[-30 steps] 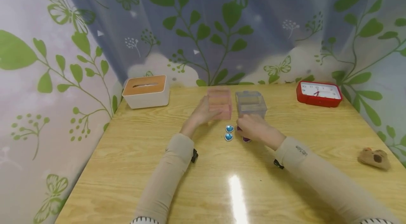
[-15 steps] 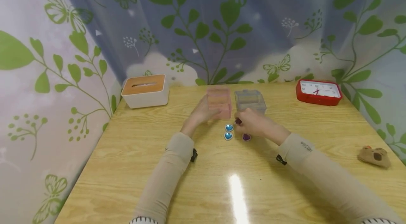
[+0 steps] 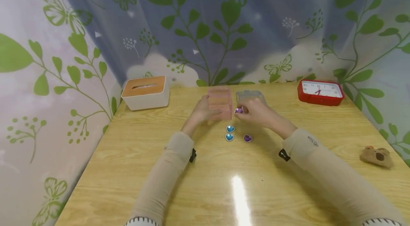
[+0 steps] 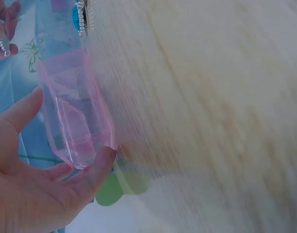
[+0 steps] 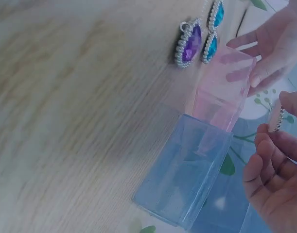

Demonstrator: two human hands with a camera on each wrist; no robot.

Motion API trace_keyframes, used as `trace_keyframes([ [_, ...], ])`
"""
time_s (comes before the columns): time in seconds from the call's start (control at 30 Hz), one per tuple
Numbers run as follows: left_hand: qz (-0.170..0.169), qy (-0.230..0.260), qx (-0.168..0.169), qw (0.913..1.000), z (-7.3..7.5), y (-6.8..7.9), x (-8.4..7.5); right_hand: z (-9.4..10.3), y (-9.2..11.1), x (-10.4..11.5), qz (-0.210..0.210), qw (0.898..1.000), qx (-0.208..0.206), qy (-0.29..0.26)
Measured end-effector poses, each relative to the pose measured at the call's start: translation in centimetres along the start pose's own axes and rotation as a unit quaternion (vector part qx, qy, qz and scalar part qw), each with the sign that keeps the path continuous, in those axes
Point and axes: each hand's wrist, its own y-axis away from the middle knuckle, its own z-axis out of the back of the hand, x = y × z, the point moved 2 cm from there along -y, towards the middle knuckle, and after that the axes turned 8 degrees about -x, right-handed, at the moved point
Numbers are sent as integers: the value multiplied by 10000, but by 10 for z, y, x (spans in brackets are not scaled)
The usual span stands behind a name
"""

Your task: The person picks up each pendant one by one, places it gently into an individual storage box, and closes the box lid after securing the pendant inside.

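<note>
My right hand (image 3: 260, 114) pinches a purple heart-shaped gem pendant (image 3: 238, 111) between thumb and fingers, above the table and in front of the clear bluish box (image 5: 180, 172). The right wrist view shows this pendant's beaded edge side-on. The left hand (image 3: 202, 111) holds the open pink transparent box (image 3: 221, 114), thumb on one side and fingers round the other, as the left wrist view shows. A second purple heart pendant (image 3: 248, 138) lies on the table. Two blue heart pendants, an upper one (image 3: 230, 129) and a lower one (image 3: 229, 137), lie to its left.
A white tissue box (image 3: 145, 99) with a wooden lid stands at the back left of the table (image 3: 134, 169). At the back right is a red clock (image 3: 320, 99). A small brown plush piece (image 3: 376, 157) lies near the right edge.
My right hand has lifted one purple pendant off the table and carried it up towards the boxes. The other purple pendant is now uncovered. The left hand stays at the pink box.
</note>
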Motion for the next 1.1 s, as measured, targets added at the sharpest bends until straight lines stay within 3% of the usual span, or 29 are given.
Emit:
trace_keyframes([
  [0.17, -340, 385, 89, 9986, 1, 1, -3, 1, -4, -1, -123, 9997, -47, 210],
  [0.3, -272, 668, 116, 9973, 3, 1, -4, 2, -11, 0, -116, 9986, -59, 516],
  [0.43, 130, 291, 2, 9995, 6, 1, -1, 2, -17, 2, -383, 9975, 73, 581],
  [0.57, 113, -20, -9, 9999, 7, 0, -1, 2, -24, 5, -739, 9951, 209, 624],
  [0.7, 105, -29, 67, 9999, 8, 1, -1, 0, -30, 9, -905, 9923, 360, 770],
  [0.97, 29, -26, 138, 9999, 10, 5, -1, -16, -43, 10, -757, 9948, 513, 455],
  [1.1, 27, 38, 145, 9999, 11, 5, 0, -23, -49, 10, -658, 9949, 515, 571],
])
